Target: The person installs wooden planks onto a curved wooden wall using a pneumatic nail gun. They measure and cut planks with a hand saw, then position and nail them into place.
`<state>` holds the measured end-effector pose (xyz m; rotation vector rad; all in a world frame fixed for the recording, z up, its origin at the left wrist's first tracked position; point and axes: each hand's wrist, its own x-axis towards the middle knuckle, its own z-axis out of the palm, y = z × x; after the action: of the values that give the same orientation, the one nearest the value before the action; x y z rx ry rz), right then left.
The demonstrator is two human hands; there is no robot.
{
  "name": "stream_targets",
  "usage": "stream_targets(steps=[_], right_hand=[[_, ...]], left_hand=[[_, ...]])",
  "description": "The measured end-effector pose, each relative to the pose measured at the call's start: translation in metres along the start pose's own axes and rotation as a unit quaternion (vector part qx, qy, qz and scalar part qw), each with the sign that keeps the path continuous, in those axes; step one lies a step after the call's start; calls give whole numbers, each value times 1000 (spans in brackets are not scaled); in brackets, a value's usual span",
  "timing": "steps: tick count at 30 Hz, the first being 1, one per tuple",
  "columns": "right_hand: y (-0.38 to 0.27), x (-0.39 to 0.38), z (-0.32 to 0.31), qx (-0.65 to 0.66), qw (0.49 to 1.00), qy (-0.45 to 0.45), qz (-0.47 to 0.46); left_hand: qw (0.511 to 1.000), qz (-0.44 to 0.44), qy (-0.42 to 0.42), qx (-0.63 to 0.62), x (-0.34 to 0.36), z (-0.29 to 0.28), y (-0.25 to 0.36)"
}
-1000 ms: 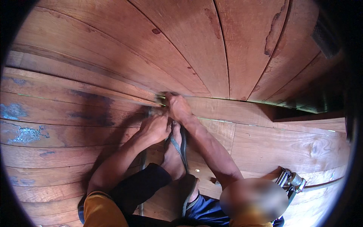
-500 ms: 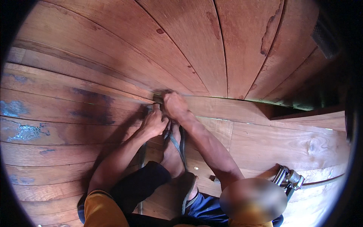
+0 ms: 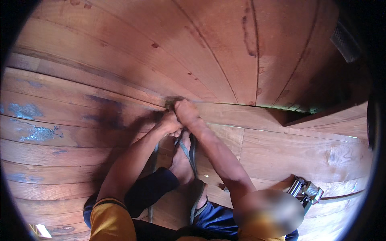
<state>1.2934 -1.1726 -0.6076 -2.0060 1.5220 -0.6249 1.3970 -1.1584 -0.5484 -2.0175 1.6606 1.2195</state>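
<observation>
I crouch on reddish wooden planks point(image 3: 281, 152). Both hands meet at a seam point(image 3: 225, 102) between a flat plank and a curved board. My right hand point(image 3: 187, 111) is closed, its fingertips pinching a small dark tuft point(image 3: 173, 103) lodged in the seam. My left hand point(image 3: 169, 123) is curled just below and left of it, knuckles touching the right hand, and nothing shows inside it. My foot in a grey-strapped sandal point(image 3: 184, 158) rests under the hands.
A shiny metal tool point(image 3: 306, 188) lies on the planks at the lower right. Blue paint patches point(image 3: 38, 132) mark the boards at the left. A dark gap and a raised plank edge point(image 3: 321, 114) sit to the right.
My left hand has crept up toward the seam and now touches the right hand. The right hand stays at the tuft.
</observation>
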Motion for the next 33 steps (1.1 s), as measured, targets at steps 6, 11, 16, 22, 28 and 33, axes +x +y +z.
stream_targets(steps=[6,11,16,22,28,33], right_hand=[[-1,-4,-2,2,1000,-1,-4],[1,3,17,41,999,20,-7],[4,0,30,21,999,32,-25],[12,-2,20,71,997,-17,-3],[12,3,18,102,995,-18,-16],[9,4,21,109,994,-9,-18]], left_hand=[[997,14,8,78,9,-1,-6],[947,196,206,151,13,25,-37],[919,212,331,-15,-13,71,-59],[928,204,304,-76,-27,71,-42],[930,193,300,-93,-28,71,-40],[918,223,318,-83,-24,73,-43]])
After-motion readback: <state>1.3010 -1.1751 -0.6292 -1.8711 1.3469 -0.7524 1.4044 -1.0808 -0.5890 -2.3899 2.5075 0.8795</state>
